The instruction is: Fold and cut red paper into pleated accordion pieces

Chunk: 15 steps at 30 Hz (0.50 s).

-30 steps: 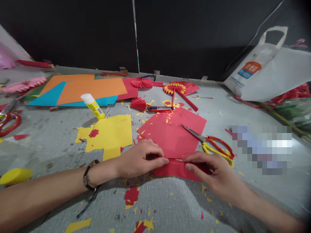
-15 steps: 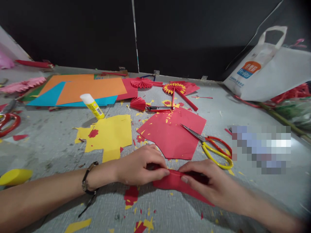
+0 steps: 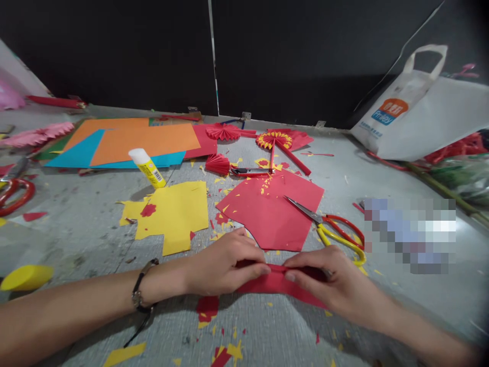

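My left hand [image 3: 233,262] pinches the far edge of a folded red paper strip [image 3: 275,282], thumb on top. Beside it, my right hand [image 3: 328,278] grips the same edge between thumb and fingers, so both hands are closed on the paper. Part of the strip is hidden under them. Just beyond lies a larger red paper sheet [image 3: 280,219] sprinkled with yellow scraps. Scissors [image 3: 324,221] with one red and one yellow handle rest across its right side. A cut yellow sheet [image 3: 183,209] bearing a small red paper flower [image 3: 148,210] lies left of it.
A glue stick [image 3: 147,168] stands behind the yellow sheet. Farther back are a utility knife [image 3: 250,171], pleated red rosettes [image 3: 222,131] and stacked orange sheets [image 3: 145,144]. A white bag [image 3: 424,112] stands right; red-handled scissors [image 3: 17,196] lie left. Paper scraps litter the table.
My right hand has shifted slightly up and left, and the strip's right end has risen with it. My left hand has moved a little to the right along the strip.
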Each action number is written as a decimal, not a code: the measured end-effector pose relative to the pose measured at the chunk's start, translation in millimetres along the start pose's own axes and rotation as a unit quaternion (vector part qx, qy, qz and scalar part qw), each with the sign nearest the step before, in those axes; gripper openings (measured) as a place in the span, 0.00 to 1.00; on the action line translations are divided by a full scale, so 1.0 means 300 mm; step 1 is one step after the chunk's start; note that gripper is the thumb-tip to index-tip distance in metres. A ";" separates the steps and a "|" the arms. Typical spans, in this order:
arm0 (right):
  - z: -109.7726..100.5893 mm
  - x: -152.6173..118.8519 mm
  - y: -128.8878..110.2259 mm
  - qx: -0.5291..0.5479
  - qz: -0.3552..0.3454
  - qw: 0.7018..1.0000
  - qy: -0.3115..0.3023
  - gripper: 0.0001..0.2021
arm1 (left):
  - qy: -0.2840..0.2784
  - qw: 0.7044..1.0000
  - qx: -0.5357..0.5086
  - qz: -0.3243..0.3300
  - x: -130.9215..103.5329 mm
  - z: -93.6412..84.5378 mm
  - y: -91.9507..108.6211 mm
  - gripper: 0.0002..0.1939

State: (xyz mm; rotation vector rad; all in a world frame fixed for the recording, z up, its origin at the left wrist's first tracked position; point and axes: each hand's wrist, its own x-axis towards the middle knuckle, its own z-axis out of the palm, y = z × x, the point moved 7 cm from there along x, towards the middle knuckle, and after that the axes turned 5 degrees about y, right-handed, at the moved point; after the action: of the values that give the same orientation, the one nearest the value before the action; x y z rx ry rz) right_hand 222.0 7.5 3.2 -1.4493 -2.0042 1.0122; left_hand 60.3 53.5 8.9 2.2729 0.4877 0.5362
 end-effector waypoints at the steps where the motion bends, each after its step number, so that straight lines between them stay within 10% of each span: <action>1: -0.012 0.001 0.008 -0.001 0.006 1.000 0.005 0.14 | 0.008 1.000 -0.008 -0.006 0.001 -0.005 -0.004 0.16; 15: -0.130 -0.012 0.055 0.016 -0.027 0.999 0.029 0.15 | 0.052 0.994 -0.052 -0.080 0.011 -0.039 -0.048 0.19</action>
State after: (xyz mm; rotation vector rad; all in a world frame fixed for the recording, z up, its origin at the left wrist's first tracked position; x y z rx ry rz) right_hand 261.4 18.5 14.7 -1.3843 -1.9666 0.9644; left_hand 54.4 71.3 6.7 2.0923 0.6731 0.5872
